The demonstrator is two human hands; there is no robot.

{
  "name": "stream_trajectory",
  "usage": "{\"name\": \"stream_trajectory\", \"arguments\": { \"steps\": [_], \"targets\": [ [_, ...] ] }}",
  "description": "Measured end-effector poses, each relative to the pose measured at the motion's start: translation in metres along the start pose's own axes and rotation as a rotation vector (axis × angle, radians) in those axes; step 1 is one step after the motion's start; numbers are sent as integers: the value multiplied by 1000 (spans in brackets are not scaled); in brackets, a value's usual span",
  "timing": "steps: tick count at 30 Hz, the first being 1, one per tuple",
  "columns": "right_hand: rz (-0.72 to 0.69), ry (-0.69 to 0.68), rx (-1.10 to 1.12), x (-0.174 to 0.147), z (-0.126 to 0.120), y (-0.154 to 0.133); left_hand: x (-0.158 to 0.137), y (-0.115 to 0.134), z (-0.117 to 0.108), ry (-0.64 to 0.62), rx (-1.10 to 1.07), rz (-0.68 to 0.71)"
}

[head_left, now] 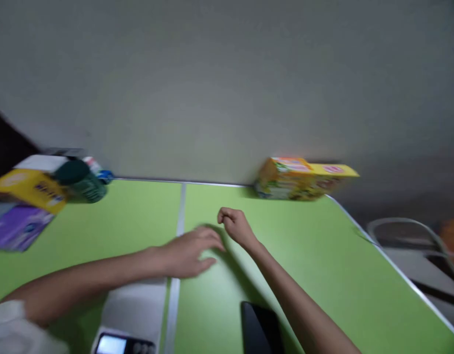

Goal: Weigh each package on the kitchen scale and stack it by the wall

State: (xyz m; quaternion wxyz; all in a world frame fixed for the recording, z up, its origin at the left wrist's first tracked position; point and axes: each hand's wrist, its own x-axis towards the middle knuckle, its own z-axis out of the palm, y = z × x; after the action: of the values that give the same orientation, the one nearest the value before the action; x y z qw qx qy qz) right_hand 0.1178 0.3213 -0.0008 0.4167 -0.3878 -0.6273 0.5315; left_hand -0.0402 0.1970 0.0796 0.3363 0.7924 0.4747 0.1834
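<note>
Over the middle of the green table my left hand reaches in from the left. It is slightly blurred, with thumb and fingers apart and nothing visible between them. Close beyond it on the right is my right hand, its fingers curled closed. Whatever the fist may hold is hidden. Below my left forearm lies a flat white device, apparently a digital scale, with a lit display and dark buttons at its near end. A black phone rests beside my right forearm, partly cut off by the lower picture edge.
Yellow food boxes stand by the wall at the back right. On the left are a yellow box, a purple pack and a dark green container. A light strip crosses the green table. A chair stands right.
</note>
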Motion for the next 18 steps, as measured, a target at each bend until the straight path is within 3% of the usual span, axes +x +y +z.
{"name": "stream_trajectory", "arguments": {
  "steps": [3, 7, 15, 18],
  "targets": [
    [77, -7, 180, 9, 64, -16, -11, 10, 21, 54, 104, 214],
    [208, 27, 361, 12, 143, -27, -33, -6, 42, 219, 351, 264],
    [390, 84, 418, 29, 235, -36, -127, -51, 41, 216, 357, 566],
    [449, 50, 379, 44, 276, -28, -151, -70, 29, 456, 303, 424]
  ]
}}
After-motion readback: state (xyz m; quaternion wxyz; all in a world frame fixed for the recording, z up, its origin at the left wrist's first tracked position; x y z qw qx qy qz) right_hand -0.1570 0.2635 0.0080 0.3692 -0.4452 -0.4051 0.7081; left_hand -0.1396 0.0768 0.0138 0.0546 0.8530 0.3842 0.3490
